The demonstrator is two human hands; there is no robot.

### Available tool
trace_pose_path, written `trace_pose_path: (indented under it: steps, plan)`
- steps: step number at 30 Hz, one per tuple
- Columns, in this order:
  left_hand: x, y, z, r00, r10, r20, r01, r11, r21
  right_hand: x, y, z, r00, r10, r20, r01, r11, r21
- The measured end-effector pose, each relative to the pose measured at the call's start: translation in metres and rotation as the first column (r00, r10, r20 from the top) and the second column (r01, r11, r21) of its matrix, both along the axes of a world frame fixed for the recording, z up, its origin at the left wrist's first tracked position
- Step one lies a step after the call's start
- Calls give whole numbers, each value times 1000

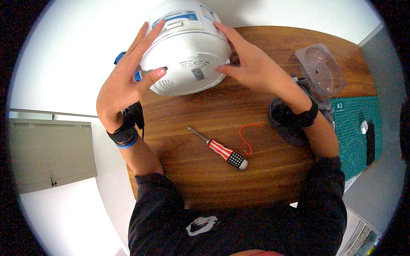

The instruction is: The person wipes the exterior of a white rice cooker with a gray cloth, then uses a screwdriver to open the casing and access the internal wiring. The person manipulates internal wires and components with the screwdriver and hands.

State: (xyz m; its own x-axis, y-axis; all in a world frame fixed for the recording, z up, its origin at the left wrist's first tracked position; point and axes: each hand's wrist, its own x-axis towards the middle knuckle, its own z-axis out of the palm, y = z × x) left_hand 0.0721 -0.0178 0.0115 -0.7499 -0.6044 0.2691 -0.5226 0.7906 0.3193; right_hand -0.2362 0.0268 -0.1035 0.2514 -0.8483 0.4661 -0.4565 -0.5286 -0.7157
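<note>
White appliance (pixel 188 48) tipped at far side of table (pixel 175 187), slotted base (pixel 183 79) toward me. Left hand (pixel 127 74) clasps it, thumb on base, fingers splayed up side. Screwdriver (pixel 221 150) lies nearer, beside red cord (pixel 240 133). Right hand (pixel 253 64) clasps opposite side likewise. I judge even pressure from both hands steadiest (smooth shell could slip).

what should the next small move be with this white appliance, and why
I'd probably settle the white appliance firmly on the table before letting go: it is tilted with its vents facing the wearer, the left hand and right hand brace opposite sides, and I can't tell whether the table carries its weight.
</note>
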Motion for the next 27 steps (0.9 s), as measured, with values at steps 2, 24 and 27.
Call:
trace_pose_path:
  steps: [2,24,27]
  plan:
    - [-1,5,-5,995,53,-85,-34,979,202,-4,4,10,999,-29,-27,28,999,-32]
    - [2,5,-13,997,52,-61,-49,998,50,1,19,39,987,-129,96,132,991,-29]
    - [-1,-5,-18,999,9,-36,-15,987,-162,1,14,30,986,-168,6,167,974,-153]
